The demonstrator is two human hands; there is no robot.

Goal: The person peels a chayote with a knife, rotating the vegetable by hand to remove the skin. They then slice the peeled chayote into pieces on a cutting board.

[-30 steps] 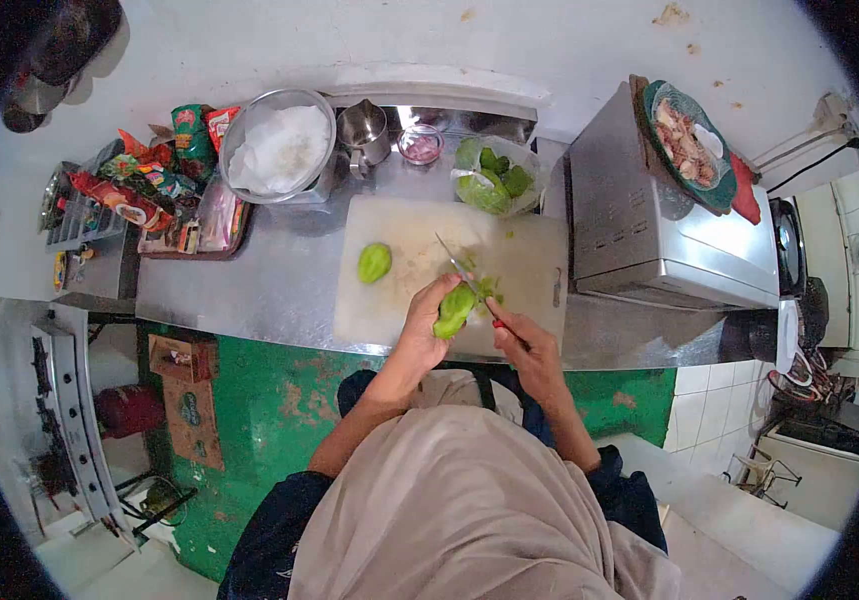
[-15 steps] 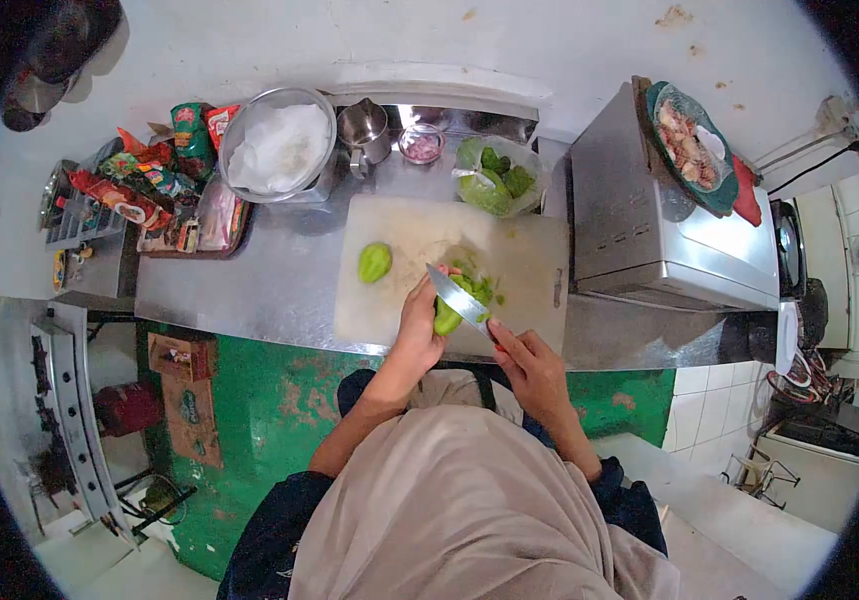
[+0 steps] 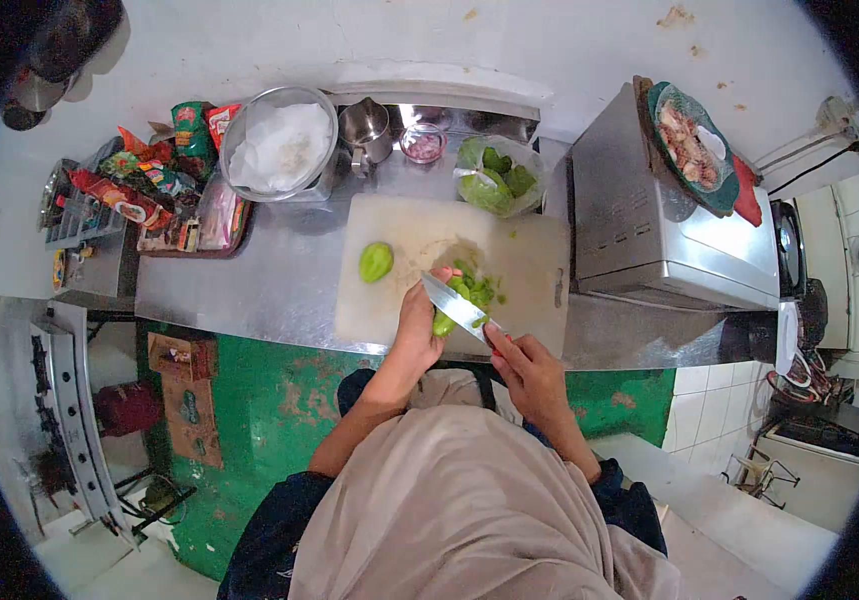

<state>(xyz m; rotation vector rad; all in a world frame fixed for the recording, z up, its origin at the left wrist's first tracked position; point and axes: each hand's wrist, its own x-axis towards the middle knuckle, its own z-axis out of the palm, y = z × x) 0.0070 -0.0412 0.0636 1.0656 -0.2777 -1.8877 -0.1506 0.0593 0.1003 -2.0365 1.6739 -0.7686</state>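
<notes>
My left hand [image 3: 417,325] is closed around a light green vegetable [image 3: 441,325] that looks like a chayote, over the near part of a white cutting board [image 3: 374,312]. In my right hand [image 3: 532,375] is a kitchen knife [image 3: 452,300], gripped by its handle. Its broad blade lies slantwise across the vegetable, tip toward my left fingers, and hides part of it. Green peelings [image 3: 487,292] are scattered on the board just beyond the blade. A whole vegetable of the same kind [image 3: 376,262] rests on the board's left side.
Behind the board stand a clear bag of green vegetables [image 3: 497,180], a small bowl of chopped pink pieces [image 3: 422,145], a metal jug [image 3: 364,130] and a large bowl with white contents [image 3: 279,150]. Food packets [image 3: 139,200] crowd the left; a silver oven [image 3: 684,235] stands right.
The knife blade has shifted slightly left and toward my left hand, with my right hand moving a little along with it. My left hand keeps its hold.
</notes>
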